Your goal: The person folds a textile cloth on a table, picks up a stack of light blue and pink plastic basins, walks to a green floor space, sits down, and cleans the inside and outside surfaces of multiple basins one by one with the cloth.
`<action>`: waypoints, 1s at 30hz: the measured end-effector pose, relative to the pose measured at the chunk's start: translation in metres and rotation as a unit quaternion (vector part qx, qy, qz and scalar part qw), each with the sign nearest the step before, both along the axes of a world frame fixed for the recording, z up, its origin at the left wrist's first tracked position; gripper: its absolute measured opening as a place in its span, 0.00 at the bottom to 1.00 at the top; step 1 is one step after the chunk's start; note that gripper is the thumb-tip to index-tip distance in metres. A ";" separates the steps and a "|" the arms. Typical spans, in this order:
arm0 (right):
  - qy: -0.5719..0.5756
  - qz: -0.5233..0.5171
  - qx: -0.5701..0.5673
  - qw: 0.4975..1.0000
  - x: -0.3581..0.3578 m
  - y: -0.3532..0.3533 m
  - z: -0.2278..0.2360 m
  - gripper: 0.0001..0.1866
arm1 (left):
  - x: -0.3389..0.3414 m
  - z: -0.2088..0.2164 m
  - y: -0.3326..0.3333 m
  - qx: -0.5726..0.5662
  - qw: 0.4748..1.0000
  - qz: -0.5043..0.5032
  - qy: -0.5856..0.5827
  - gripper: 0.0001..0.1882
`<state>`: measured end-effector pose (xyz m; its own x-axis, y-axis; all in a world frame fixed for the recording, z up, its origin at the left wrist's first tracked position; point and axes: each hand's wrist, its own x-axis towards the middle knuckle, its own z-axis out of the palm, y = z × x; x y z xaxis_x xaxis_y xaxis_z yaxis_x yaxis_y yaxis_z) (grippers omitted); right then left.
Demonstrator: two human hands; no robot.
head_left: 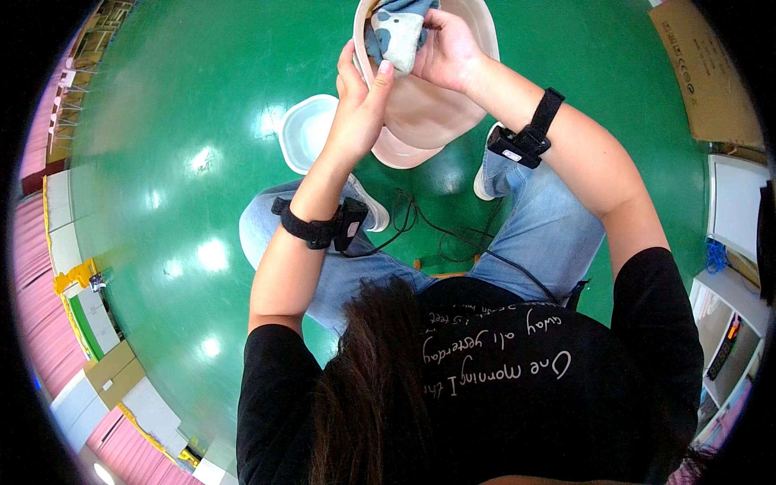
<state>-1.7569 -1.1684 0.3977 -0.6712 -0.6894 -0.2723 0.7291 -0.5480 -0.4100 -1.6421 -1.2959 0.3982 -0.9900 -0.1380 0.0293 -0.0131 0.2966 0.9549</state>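
A blue and pale grey sock (400, 44) with an animal face on it is held between my two hands at the top of the head view. My left hand (361, 101) is closed at its lower left edge, thumb pressed against the cloth. On the other side, the fingers of my right hand (449, 50) curl behind the sock and are partly hidden. Both hands are over a pale pink basin (424, 109), whose far part is cut off by the frame. The left hand is against the basin's rim.
A light blue basin (307, 133) stands on the green floor left of the pink one. Black cables (416, 214) hang between my knees from the wrist devices. A cardboard box (711, 73) and white shelves (731, 323) are at the right; boards and pink curtains line the left.
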 end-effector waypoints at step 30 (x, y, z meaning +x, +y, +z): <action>0.621 0.022 0.292 0.727 -0.012 0.027 0.033 0.23 | 0.009 0.018 -0.036 0.262 0.953 0.046 -0.142 0.38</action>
<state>-1.7686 -1.1411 0.4311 -0.6303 -0.7275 0.2710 -0.3908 -0.0044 -0.9205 -1.6335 -1.3316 0.4160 -0.9307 -0.1467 -0.3352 -0.2963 -0.2351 0.9257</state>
